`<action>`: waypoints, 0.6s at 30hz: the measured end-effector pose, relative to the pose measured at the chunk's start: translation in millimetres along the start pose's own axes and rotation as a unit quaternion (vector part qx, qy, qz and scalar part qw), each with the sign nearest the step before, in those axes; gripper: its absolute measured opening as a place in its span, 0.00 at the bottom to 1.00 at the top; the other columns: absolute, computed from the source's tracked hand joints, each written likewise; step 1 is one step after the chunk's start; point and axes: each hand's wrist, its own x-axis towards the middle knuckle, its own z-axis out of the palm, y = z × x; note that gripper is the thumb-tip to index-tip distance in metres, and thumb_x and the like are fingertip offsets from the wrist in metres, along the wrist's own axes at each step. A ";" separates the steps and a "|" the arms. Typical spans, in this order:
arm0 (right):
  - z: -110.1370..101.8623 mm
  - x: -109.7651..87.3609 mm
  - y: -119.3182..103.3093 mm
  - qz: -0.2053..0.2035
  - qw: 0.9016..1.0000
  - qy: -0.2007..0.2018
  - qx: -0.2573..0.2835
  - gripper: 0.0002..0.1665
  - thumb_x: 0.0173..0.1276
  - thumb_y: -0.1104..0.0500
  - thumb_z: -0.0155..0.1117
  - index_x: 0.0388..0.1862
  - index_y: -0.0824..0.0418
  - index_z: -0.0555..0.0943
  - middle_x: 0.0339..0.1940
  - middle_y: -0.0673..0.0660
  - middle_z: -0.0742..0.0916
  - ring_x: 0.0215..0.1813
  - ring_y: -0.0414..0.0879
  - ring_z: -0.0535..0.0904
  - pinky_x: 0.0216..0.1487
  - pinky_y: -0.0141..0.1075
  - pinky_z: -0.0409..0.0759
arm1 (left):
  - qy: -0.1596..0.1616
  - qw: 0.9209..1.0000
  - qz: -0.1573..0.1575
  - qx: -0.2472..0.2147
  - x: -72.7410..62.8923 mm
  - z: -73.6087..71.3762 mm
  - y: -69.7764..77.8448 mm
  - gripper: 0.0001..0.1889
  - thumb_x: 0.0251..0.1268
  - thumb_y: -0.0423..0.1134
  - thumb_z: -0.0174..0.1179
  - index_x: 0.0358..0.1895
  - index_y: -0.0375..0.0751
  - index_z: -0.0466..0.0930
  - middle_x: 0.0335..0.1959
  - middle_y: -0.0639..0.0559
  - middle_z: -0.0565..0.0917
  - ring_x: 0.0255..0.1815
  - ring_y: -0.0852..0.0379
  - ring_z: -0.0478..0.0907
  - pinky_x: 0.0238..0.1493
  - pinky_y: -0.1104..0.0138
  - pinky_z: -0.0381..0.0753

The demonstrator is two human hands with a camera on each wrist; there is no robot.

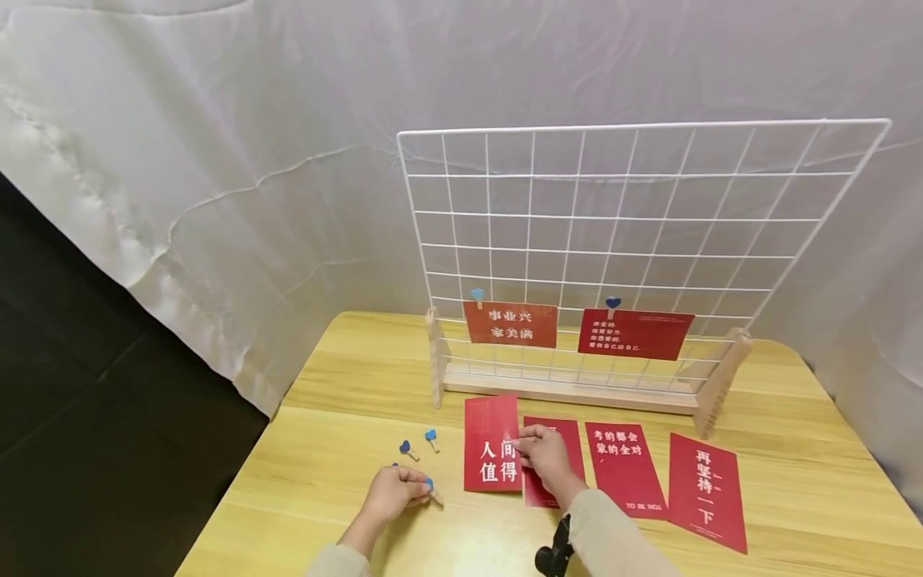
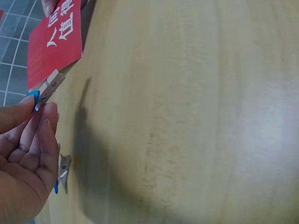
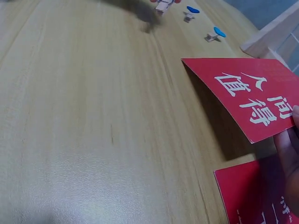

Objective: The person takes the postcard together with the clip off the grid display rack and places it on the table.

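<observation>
In the head view, a person's left hand (image 1: 389, 490) pinches a wooden clip with a light-blue heart (image 1: 435, 494) over the near left part of a wood-grain table (image 1: 288, 481). The right hand (image 1: 546, 457) grips the right edge of a red card with white characters (image 1: 490, 437), just right of that clip and apart from it. Three more red cards lie to the right: a partly covered card (image 1: 558, 489), a middle card (image 1: 627, 470) and a slanted card (image 1: 709, 493) at the far end of the row. Left of the gripped card lie a dark-blue heart clip (image 1: 408, 450) and a light-blue heart clip (image 1: 432, 440). On the far side, a white wire grid (image 1: 582, 175) stands in a wooden base (image 1: 570, 393), with an orange-red card (image 1: 512, 324) and a deep-red card (image 1: 638, 335) clipped side by side, low on the mesh.

In the left wrist view, the left thumb and fingers grasp the clip by its blue-heart end, its wooden tip toward the card.

In the right wrist view, the right thumb lies over the tilted card, fingers beneath, its shadow on the tabletop.
</observation>
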 end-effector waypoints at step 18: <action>11.9 7.3 12.2 -0.007 0.980 0.064 -0.189 0.05 0.54 0.68 0.61 0.29 0.71 0.77 0.22 0.58 0.80 0.18 0.41 0.74 0.17 0.31 0.73 | 0.041 0.989 0.003 0.145 7.9 2.6 -8.8 0.03 0.50 0.25 0.56 0.28 0.26 0.78 0.23 0.46 0.80 0.23 0.57 0.76 0.27 0.67 0.77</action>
